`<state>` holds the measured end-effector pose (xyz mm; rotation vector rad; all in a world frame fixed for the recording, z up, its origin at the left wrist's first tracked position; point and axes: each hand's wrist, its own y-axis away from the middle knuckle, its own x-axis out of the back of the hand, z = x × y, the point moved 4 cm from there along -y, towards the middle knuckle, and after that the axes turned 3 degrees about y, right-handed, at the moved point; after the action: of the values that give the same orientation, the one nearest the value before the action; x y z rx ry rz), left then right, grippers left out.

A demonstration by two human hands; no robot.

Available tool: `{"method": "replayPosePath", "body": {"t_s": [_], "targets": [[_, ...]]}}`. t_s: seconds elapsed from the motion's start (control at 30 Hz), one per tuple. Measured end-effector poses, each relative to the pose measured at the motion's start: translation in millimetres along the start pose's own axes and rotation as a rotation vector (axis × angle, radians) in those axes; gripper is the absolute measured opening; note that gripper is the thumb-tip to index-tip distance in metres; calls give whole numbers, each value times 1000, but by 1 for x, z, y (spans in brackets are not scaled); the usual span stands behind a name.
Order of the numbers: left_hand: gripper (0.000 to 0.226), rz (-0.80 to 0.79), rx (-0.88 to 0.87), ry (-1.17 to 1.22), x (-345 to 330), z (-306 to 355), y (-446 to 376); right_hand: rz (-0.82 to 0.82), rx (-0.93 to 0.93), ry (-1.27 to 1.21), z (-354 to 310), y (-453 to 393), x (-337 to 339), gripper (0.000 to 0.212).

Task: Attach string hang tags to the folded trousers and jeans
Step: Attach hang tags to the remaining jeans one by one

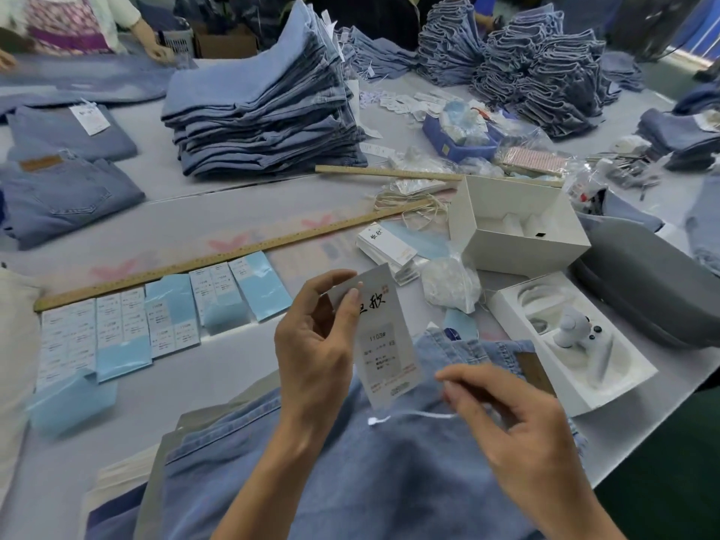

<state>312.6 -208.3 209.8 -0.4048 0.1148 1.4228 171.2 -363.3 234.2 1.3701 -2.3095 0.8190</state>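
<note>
Across the tabletop (241, 196), the tall jeans stack (261, 111) already showed tags. The near jeans (350, 461) remained untagged: the left hand (315, 344) pinched a hang tag (385, 337) above them, and the right hand's (518, 434) narrow grip held its white string (413, 417).

The hang tag (383, 337) between my fingers (352, 302) is matt white paper; the jeans (350, 461) are soft washed denim, the ruler (233, 255) bare wood, the sticker sheets (124, 341) glossy.
</note>
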Motion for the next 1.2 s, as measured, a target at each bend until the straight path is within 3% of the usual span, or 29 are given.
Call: {"method": "replayPosePath", "body": {"t_s": [0.37, 0.63, 0.8, 1.0, 1.2], "targets": [[19, 5, 12, 73, -15, 17, 23, 187, 265, 17, -63, -52, -19, 11], [23, -29, 44, 89, -16, 21, 29, 240, 233, 138, -51, -54, -34, 9], [32, -132, 166, 243, -16, 16, 28, 264, 214, 174, -49, -55, -29, 12], [40, -250, 322, 421, -13, 9, 21, 326, 244, 106, -50, -53, -25, 7], [28, -233, 369, 435, -9, 1, 21, 276, 192, -23, -50, -53, -30, 5]]}}
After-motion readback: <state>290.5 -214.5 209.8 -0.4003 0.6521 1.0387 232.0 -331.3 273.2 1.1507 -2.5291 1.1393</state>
